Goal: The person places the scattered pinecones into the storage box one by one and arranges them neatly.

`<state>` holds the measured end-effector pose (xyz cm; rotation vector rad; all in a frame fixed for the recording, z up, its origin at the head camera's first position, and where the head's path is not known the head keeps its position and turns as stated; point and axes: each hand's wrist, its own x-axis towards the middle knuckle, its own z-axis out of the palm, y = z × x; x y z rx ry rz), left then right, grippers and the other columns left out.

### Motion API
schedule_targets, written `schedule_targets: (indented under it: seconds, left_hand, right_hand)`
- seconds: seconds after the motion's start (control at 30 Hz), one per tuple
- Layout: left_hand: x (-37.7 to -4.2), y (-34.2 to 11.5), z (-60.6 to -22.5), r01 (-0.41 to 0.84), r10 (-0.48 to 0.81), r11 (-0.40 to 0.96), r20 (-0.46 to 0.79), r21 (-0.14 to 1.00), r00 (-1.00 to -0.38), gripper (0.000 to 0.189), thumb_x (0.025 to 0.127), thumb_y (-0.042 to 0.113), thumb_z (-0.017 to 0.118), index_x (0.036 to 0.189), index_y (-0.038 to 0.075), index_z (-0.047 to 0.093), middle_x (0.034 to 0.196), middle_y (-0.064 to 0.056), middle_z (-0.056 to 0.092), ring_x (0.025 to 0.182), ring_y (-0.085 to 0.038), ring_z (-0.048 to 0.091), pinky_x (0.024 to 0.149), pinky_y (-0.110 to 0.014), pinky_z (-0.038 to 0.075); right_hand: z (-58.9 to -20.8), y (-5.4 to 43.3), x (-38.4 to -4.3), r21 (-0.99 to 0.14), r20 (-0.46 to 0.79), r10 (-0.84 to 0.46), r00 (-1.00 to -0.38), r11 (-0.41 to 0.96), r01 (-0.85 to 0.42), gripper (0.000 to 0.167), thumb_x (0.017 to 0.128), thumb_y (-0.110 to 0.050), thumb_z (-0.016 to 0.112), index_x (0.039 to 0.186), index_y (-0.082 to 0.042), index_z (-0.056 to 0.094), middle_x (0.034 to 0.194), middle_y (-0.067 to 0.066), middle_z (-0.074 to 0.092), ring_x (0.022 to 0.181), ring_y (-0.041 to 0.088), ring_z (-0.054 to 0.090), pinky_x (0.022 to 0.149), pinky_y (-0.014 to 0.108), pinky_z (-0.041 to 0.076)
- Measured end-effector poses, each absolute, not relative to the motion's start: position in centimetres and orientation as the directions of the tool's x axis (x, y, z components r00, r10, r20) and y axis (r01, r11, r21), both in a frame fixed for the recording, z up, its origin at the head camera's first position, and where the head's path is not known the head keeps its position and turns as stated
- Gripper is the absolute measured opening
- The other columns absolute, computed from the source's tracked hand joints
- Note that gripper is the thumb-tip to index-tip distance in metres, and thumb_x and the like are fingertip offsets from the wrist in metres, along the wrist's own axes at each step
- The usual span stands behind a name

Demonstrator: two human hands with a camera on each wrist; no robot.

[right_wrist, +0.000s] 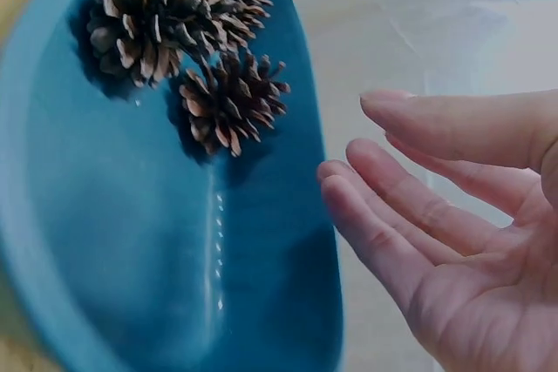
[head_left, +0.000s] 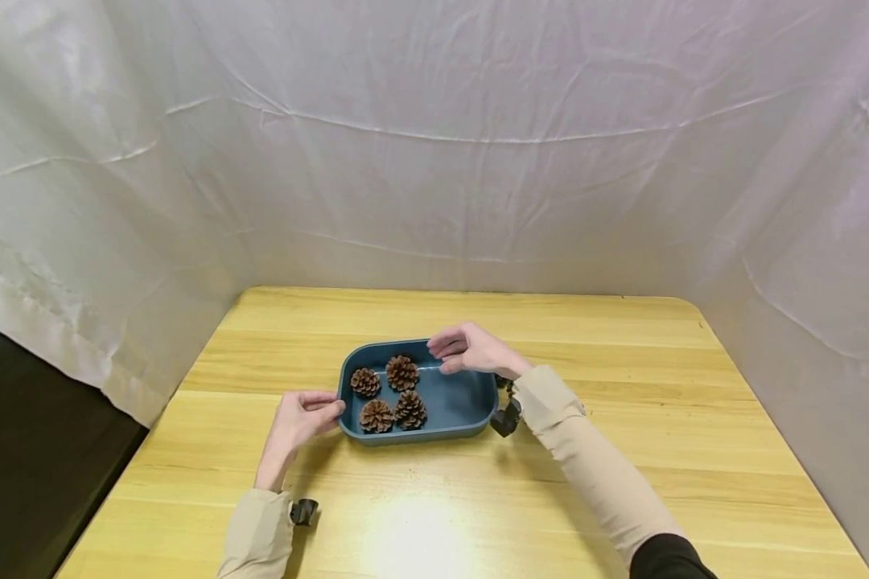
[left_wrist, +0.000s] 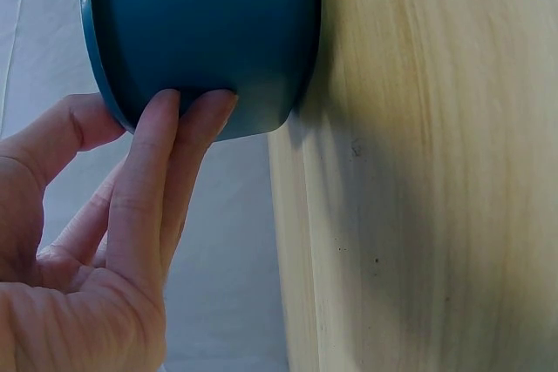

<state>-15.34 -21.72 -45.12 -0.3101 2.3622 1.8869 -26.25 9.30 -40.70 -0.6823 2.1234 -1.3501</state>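
Observation:
A dark blue oblong tray with rounded corners holds several brown pine cones, grouped in its left half. My left hand pinches the tray's left end, with the thumb at the rim and fingers against the outer wall in the left wrist view. Over the back right part of the tray is my right hand, its fingers relaxed and the thumb apart from them. Nothing lies between those fingers in the right wrist view, where the fingertips appear right at the tray's rim, below the nearest pine cone.
The tray is on a light wooden table with rounded far corners. Pale grey fabric hangs behind the table and along both sides. A dark surface lies beyond the left edge. Each wrist wears a small black device.

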Motion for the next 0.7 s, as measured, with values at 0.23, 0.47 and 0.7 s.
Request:
schedule_targets:
  seconds: [0.23, 0.47, 0.7]
  left_hand:
    - [-15.3, -21.7, -45.1, -0.225, -0.095, 0.213, -0.209, 0.951, -0.973, 0.035, 0.089, -0.002, 0.071, 0.119, -0.018, 0.063, 0.102, -0.025, 0.076, 0.079, -0.015, 0.076, 0.071, -0.021, 0.065]
    - [-15.3, -21.7, -45.2, -0.229, -0.1, 0.213, -0.212, 0.95, -0.972, 0.035, 0.088, -0.001, 0.072, 0.118, -0.018, 0.064, 0.103, -0.025, 0.076, 0.077, -0.013, 0.075, 0.071, -0.022, 0.065]
    - [-15.3, -21.8, -45.3, -0.226, -0.099, 0.209, -0.209, 0.951, -0.973, 0.035, 0.088, -0.001, 0.071, 0.119, -0.018, 0.063, 0.104, -0.026, 0.075, 0.079, -0.014, 0.075, 0.072, -0.022, 0.065]
  right_hand:
    - [-40.5, 12.7, -25.4, -0.913, -0.093, -0.638, -0.764, 0.36, -0.19, 0.051, 0.091, 0.001, 0.069, 0.139, 0.009, 0.052, 0.139, 0.032, 0.057, 0.13, 0.047, 0.054, 0.108, 0.046, 0.055]
    - [-41.4, 17.7, -24.5, -0.928, -0.041, -0.576, -0.817, 0.324, -0.182, 0.05, 0.09, -0.002, 0.071, 0.136, 0.008, 0.054, 0.134, 0.032, 0.06, 0.122, 0.043, 0.061, 0.101, 0.031, 0.059]
    - [-43.5, 23.3, -22.8, -0.955, -0.019, -0.478, -0.878, 0.27, -0.126, 0.052, 0.089, -0.005, 0.072, 0.135, 0.01, 0.053, 0.126, 0.019, 0.067, 0.114, 0.022, 0.066, 0.094, 0.019, 0.059]
